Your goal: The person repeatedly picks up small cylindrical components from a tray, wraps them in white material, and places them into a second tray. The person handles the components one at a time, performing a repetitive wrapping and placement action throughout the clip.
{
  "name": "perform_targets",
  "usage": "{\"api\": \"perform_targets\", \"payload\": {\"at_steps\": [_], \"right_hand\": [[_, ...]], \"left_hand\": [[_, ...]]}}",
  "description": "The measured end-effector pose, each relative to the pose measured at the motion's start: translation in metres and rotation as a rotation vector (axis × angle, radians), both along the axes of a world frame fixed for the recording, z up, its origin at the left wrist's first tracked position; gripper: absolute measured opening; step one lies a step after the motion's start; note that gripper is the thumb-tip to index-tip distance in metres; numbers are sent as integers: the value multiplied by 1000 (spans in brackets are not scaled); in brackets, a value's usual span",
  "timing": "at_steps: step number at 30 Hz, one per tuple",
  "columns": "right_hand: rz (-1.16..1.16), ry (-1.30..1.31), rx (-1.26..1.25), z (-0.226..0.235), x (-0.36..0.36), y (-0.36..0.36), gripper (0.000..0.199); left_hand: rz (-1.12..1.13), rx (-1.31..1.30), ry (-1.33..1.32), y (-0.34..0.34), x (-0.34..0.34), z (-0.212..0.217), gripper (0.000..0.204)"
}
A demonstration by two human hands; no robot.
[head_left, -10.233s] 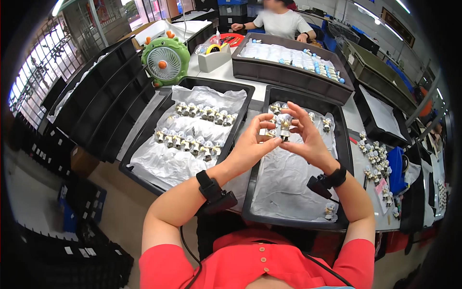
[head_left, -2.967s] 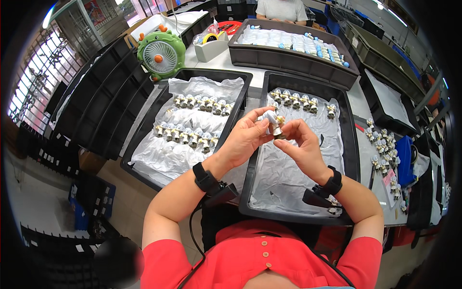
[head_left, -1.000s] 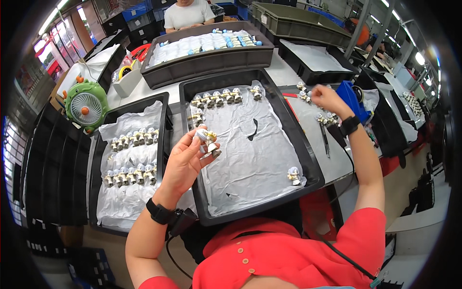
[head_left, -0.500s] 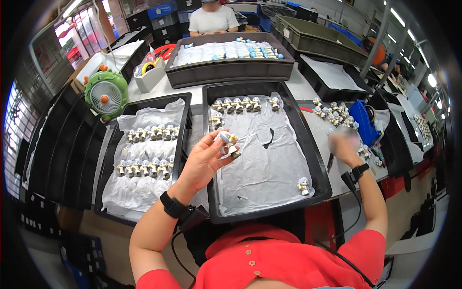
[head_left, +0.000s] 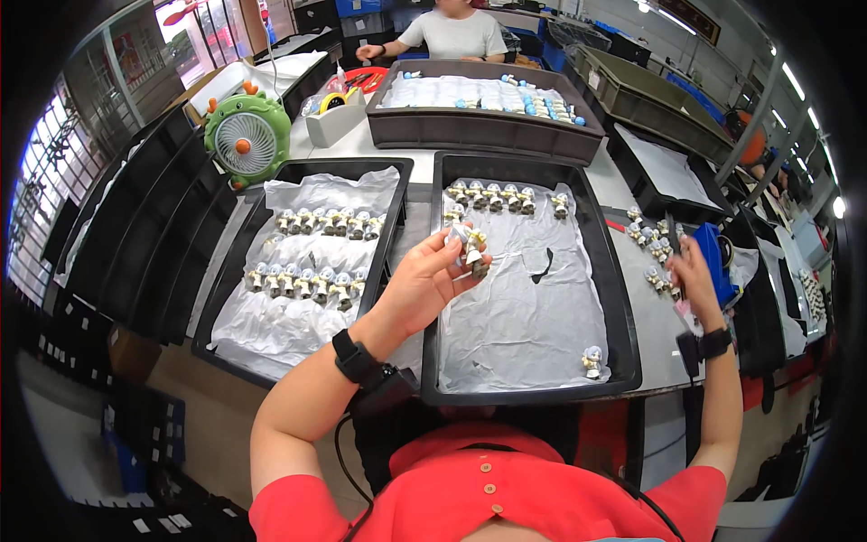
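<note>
Here's your left hand [head_left: 423, 287], raised at the left side of the right-hand black tray [head_left: 618, 287], fingers pinched on a small pale-haired figurine [head_left: 473, 253] that leans at a tilt above the paper lining. Over to your right hand [head_left: 697, 285]: it's out above the table beside the blue holder [head_left: 713, 257], fingers drawn in around what looks like a slim dark tool [head_left: 672, 235] pointing away from you. Loose figurines [head_left: 643, 235] cluster just left of those fingers. Below your held piece, a black strip [head_left: 542, 267] lies on the lining, a row of figurines [head_left: 492, 199] lines the far end, and one lone figurine [head_left: 591, 363] sits in the near right corner. Your left-hand tray [head_left: 400, 203] carries two rows, with the green fan [head_left: 248, 143] beyond its far left corner.
</note>
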State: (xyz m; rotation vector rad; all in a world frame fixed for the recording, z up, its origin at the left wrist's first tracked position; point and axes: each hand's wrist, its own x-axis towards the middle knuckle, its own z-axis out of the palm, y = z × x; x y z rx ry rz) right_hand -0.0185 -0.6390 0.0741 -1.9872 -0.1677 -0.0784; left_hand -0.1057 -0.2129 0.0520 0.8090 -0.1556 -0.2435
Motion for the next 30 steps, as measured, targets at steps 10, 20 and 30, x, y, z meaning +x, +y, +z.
{"api": "perform_targets", "payload": {"at_steps": [10,20,30], "right_hand": [[620,73,376,36,-23,217,42],[696,29,95,-1,-40,237,45],[723,-157,42,-7,-37,236,51]], "left_hand": [[108,7,-54,9,-1,1,35],[134,-21,37,9,1,-2,30],[73,-27,56,4,-2,-3,34]]}}
